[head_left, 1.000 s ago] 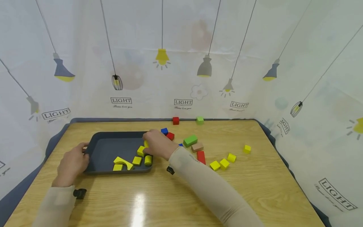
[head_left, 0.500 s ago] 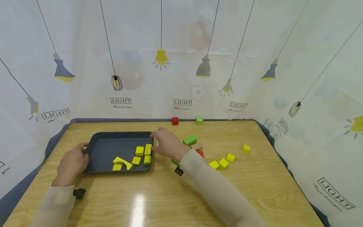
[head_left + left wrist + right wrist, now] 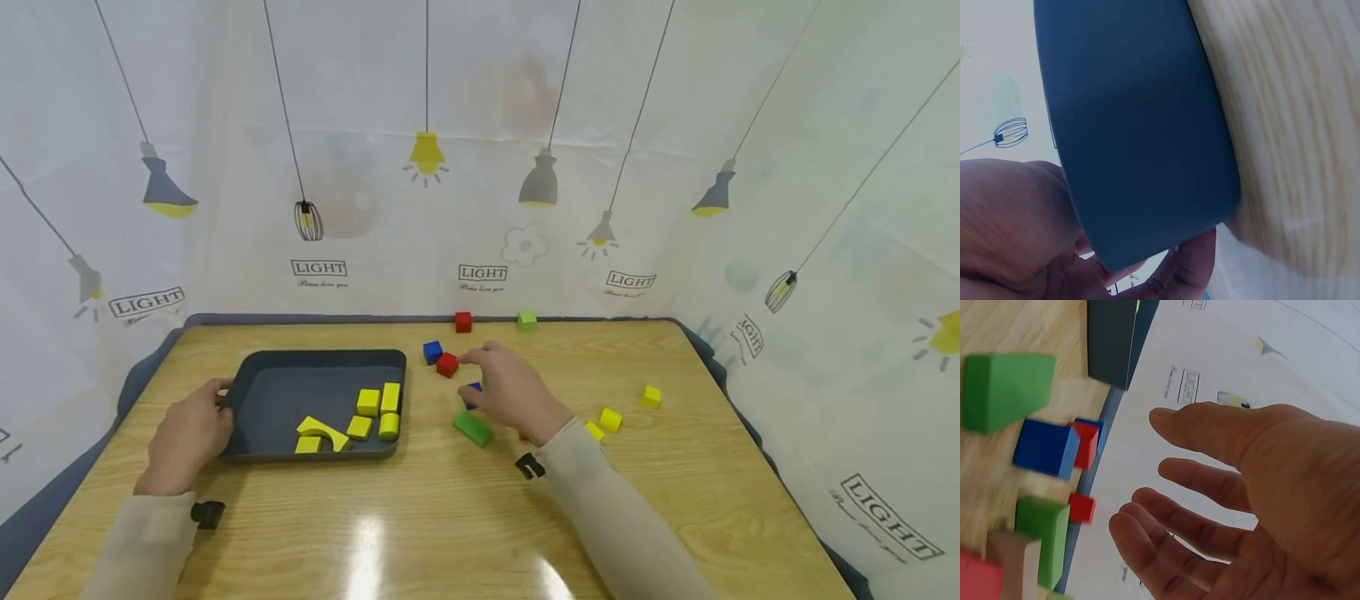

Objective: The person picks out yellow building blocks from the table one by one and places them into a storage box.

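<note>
My left hand (image 3: 187,433) grips the left side of a dark grey tray (image 3: 292,396); the left wrist view shows thumb and fingers around the tray's wall (image 3: 1141,137). Inside the tray, toward its right and front, lie several yellow wooden blocks, among them an arch (image 3: 324,432), a cylinder (image 3: 388,426) and an upright-looking oblong block (image 3: 390,397). My right hand (image 3: 517,392) hovers over loose blocks with fingers spread, holding nothing. Nearest to it are a red cube (image 3: 447,365), a blue block (image 3: 472,395) and a green block (image 3: 473,428). A wooden-coloured block (image 3: 1019,556) appears in the right wrist view.
A red cube (image 3: 463,322) and a light green cube (image 3: 527,321) sit at the table's back edge. To the right are a yellow cylinder (image 3: 611,419) and a yellow cube (image 3: 651,396). A blue cube (image 3: 432,352) lies right of the tray. A printed curtain (image 3: 375,208) surrounds the table.
My right hand has left the oblong yellow block inside the tray and moved right, over the loose blocks. My left hand and the tray have stayed in place.
</note>
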`<state>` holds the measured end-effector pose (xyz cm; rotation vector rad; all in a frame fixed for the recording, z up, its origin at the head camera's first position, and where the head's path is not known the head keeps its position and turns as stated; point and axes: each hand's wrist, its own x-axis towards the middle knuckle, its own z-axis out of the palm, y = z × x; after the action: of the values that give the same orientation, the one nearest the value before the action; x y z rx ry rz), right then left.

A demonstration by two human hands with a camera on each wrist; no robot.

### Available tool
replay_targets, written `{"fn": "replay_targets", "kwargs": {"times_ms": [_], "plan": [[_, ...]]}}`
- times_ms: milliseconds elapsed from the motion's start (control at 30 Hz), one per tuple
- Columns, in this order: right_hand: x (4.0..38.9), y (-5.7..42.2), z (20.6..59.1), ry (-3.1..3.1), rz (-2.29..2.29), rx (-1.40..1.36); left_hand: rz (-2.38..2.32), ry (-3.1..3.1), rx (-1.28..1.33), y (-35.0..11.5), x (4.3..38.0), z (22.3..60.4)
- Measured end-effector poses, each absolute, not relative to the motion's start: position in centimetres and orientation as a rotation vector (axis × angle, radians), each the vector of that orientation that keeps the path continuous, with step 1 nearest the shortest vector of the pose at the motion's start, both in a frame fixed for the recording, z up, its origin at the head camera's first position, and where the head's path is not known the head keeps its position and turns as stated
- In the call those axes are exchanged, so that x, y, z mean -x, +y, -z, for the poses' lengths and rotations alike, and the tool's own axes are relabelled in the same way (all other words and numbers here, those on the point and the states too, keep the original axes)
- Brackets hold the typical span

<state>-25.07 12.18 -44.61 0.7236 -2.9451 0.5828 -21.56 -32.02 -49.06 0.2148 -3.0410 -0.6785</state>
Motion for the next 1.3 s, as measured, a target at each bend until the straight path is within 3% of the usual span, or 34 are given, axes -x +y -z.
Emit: {"fn": "replay_targets", "kwargs": {"times_ms": [333,1300], "plan": [[24.9,16.9,45.6,-2.973,-0.663,-0.490,0.667,-3.032,-0.225,-32.2,21.3,49.1],[25.3,30.3,47.5,-2.969,-0.564,-0.200,0.662,-3.027,-0.200,-32.0,21.5,49.1]]}}
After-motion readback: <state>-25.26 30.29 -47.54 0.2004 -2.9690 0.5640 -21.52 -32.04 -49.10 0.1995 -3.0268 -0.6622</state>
